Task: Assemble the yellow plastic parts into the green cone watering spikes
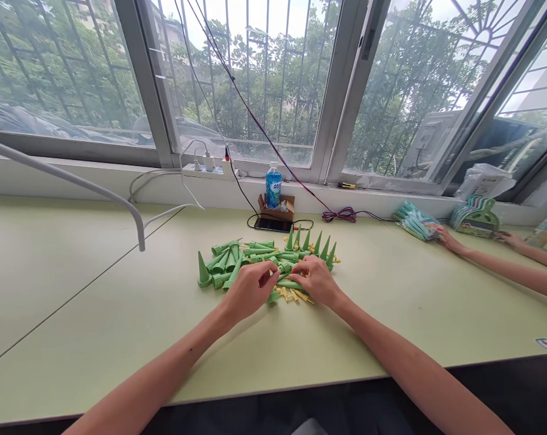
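Observation:
My left hand is bent over the near side of a pile of green plastic spikes, its thumb and fingers pinched together. Close by on the right, my right hand also pinches, fingertips pointing towards the left hand. What lies between the fingertips of either hand is too small to make out. A green collar-like end shows just below the left fingertips. Small yellow plastic pieces lie under and in front of the right hand. Several green spikes stand upright in a row behind it.
Behind the pile are a phone on a cable and a blue bottle by a small cardboard box. A white bent tube crosses the left side. At right, another person's hands touch packaged goods.

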Demonstrator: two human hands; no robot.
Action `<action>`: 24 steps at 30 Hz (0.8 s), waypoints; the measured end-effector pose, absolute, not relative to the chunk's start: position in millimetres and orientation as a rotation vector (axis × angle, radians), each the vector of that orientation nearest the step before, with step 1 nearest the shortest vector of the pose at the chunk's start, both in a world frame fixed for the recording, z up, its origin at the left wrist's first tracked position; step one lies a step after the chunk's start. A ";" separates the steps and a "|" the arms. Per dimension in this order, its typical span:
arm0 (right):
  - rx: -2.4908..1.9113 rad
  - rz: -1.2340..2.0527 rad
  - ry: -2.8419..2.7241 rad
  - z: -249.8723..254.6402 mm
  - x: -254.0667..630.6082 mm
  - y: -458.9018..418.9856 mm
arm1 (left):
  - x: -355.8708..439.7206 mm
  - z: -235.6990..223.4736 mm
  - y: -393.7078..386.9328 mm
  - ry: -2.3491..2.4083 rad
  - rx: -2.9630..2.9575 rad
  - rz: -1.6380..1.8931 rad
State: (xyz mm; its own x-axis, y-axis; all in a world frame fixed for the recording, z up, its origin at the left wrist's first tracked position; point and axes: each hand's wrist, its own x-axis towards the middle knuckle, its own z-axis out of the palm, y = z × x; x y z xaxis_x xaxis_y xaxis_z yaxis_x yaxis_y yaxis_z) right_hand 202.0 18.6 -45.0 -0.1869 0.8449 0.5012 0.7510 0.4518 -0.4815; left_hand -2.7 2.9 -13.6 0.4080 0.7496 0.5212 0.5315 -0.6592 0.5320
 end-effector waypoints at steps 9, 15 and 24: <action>-1.357 0.192 -1.949 -42.8 199.0 16.1 | -3.0 -14.4 3.3 1.119 2.401 1.073; -1.376 0.180 -1.957 -42.9 198.0 16.7 | -2.8 -15.7 3.2 1.124 2.461 1.033; -1.400 0.166 -1.989 -39.5 196.8 14.8 | -4.9 -18.7 3.2 1.132 2.589 0.903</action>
State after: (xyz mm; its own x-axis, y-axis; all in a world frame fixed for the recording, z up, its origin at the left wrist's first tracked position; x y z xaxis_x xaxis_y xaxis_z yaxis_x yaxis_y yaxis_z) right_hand 196.8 14.8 -39.5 -0.1816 0.8697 0.4589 0.7818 0.4107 -0.4690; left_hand -4.9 3.2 -18.7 0.5271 0.7141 0.4607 0.6077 -0.6957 0.3831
